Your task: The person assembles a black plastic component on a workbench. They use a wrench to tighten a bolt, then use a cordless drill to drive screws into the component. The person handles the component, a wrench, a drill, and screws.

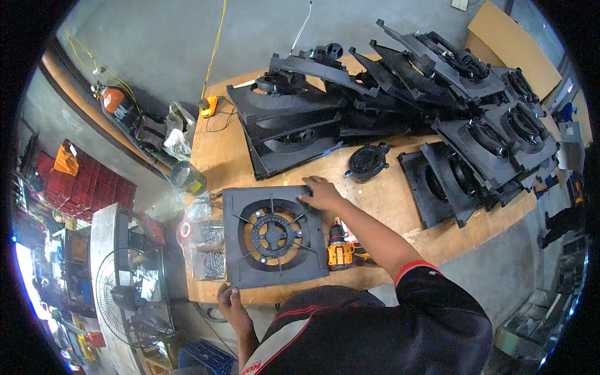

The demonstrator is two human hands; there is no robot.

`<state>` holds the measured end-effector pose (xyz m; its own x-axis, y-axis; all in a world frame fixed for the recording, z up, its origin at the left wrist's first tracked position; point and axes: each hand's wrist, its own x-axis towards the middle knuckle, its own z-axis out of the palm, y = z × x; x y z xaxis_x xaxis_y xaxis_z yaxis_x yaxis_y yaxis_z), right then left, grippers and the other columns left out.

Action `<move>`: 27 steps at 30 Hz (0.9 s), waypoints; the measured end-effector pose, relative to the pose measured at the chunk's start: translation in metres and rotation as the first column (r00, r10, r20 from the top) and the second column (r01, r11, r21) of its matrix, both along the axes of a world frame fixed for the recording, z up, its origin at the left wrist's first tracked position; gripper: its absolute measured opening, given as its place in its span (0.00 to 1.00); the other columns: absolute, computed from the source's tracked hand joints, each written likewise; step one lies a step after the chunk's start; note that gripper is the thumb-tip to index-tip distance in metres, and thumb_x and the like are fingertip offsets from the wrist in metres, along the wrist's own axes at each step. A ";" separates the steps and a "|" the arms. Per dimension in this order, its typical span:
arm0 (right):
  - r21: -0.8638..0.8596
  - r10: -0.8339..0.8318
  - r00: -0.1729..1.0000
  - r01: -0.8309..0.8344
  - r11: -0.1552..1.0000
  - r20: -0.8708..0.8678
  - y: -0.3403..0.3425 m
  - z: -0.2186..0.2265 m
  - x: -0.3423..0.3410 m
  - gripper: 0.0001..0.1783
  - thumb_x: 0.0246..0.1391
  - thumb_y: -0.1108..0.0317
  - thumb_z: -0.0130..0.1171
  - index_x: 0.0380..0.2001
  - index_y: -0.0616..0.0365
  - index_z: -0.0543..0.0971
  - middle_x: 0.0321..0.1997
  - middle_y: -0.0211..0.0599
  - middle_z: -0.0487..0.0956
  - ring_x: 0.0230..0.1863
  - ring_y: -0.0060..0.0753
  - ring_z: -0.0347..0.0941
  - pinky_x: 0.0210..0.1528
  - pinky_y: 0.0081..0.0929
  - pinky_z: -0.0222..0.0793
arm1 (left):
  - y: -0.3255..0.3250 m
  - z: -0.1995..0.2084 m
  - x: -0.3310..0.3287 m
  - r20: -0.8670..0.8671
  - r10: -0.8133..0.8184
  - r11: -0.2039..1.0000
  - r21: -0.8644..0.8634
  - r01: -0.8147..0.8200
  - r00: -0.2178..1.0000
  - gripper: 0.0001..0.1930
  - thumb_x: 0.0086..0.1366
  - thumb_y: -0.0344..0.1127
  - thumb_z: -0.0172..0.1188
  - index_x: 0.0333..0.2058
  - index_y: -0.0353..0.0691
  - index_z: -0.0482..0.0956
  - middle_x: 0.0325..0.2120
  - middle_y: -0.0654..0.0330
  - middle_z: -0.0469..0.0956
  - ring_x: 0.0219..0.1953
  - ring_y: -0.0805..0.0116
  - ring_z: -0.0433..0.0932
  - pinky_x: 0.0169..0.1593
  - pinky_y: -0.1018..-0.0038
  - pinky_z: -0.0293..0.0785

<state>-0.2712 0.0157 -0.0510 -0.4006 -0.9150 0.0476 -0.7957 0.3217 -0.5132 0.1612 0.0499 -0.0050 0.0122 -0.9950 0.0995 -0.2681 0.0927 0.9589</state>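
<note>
A square black cast-iron gas stove frame (237, 275) lies on the wooden table in front of me. A round burner (272, 235) sits in its middle opening, with thin support arms around it. My right hand (322, 194) grips the frame's far right corner, fingers bent over the edge. At the near left corner is my left hand (232, 305), its thumb and fingers closed at the frame's edge. Beside the frame's right side stands a yellow and black cordless drill (340, 250). Clear bags and a tray of screws (213, 265) lie along its left side.
A loose black burner (367, 162) lies beyond my right hand. Stacked black stove frames (294, 134) fill the table's far side, with more piled at the right (494, 150). A yellow charger (209, 107) and a can (187, 178) stand at the left; a fan (130, 298) is off the table.
</note>
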 end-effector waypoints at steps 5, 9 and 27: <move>0.268 0.080 0.997 -0.082 0.960 0.018 -0.001 0.021 -0.004 0.32 0.54 0.40 0.58 0.49 0.56 0.78 0.51 0.50 0.79 0.52 0.53 0.76 0.53 0.46 0.72 | 0.037 -0.010 -0.014 -0.253 0.065 0.933 0.359 0.031 0.965 0.16 0.65 0.33 0.62 0.48 0.30 0.76 0.47 0.54 0.76 0.47 0.63 0.76 0.50 0.70 0.72; 0.253 0.121 0.991 -0.130 0.959 0.050 0.064 0.046 -0.001 0.28 0.53 0.41 0.59 0.38 0.58 0.82 0.39 0.51 0.83 0.45 0.53 0.79 0.49 0.46 0.74 | 0.051 -0.021 -0.029 -0.389 0.095 0.832 0.536 0.141 0.917 0.20 0.66 0.33 0.60 0.54 0.30 0.72 0.47 0.54 0.77 0.48 0.67 0.76 0.51 0.72 0.73; 0.159 0.343 0.776 -0.488 0.858 0.530 0.215 0.011 0.050 0.30 0.52 0.40 0.63 0.34 0.61 0.79 0.36 0.53 0.80 0.41 0.53 0.78 0.44 0.47 0.71 | 0.035 0.019 -0.039 0.107 0.095 0.994 0.051 -0.100 0.990 0.13 0.64 0.35 0.63 0.38 0.26 0.81 0.31 0.56 0.82 0.33 0.70 0.78 0.41 0.73 0.73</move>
<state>-0.2208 0.2305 -0.0402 0.1167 -0.9407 -0.3184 -0.5688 0.1995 -0.7979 0.1222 0.0852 0.0144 0.1019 -0.9936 0.0496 -0.3723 0.0081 0.9281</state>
